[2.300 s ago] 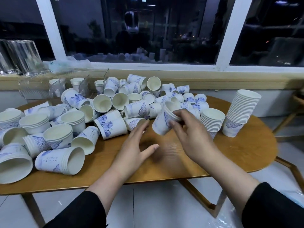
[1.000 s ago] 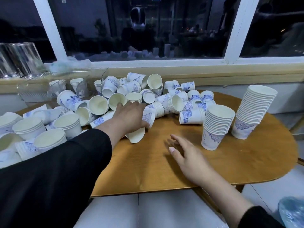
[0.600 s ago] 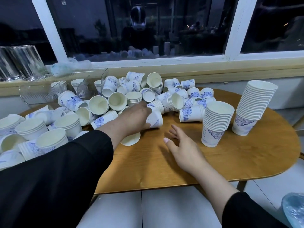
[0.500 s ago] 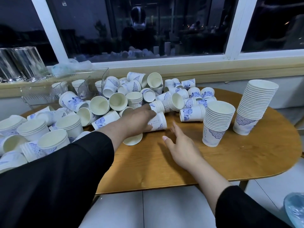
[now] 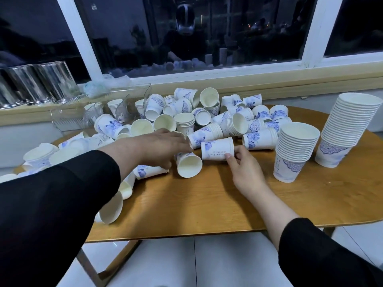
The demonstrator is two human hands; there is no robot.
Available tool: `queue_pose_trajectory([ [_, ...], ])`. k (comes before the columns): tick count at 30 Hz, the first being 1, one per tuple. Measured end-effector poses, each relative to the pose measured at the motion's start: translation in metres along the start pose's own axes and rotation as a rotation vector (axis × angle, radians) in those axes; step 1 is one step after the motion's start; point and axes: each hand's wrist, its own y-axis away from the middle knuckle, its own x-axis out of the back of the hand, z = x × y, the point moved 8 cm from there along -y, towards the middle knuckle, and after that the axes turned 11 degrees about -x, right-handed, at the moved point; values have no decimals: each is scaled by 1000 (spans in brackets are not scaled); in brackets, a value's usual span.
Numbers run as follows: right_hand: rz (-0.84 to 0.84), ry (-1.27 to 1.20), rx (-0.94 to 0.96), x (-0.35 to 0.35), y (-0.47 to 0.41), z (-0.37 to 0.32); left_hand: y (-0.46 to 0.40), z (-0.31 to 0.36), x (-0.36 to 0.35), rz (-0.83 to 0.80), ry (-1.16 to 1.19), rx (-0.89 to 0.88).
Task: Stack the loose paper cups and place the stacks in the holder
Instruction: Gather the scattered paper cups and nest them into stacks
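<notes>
Right hand (image 5: 246,172) fingers (image 5: 230,157) pinch sideways paper cup (image 5: 217,149) mid-table (image 5: 207,204); left hand (image 5: 163,146) open, reaching pile at 11 o'clock; cup light, crushable: hold wall gently near rim

Both arms reach forward in black sleeves pushed back to bare forearms. The left hand (image 5: 163,145) stretches out palm down, fingers extended and close together, its fingertips at the side of a lying cup (image 5: 217,148); whether the thumb beneath curls round anything is hard to tell. The right hand (image 5: 246,169) comes in from the lower right, back of the hand upward, thumb and fingers pinching the rim end of that same cup.
</notes>
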Motion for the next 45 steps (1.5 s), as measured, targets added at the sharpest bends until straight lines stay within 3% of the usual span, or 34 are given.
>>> queue_pose_trajectory([
  [6,56,-126,30,10,9,-1,-16,25,-4,160,-27,-59],
  [15,227,-283,171,32,26,-13,-2,15,13,498,236,206],
  [18,148,-242,213,23,28,-17,3,15,11,530,297,310],
  [26,-176,-145,360,1,51,-29,6,55,-7,671,576,384],
  [32,-274,-208,303,-11,50,-30,8,79,-24,738,759,381],
  [39,-232,-136,298,-30,54,-39,92,69,-3,815,481,434],
  [45,-275,-57,307,-47,68,-46,184,43,-29,569,268,518],
])
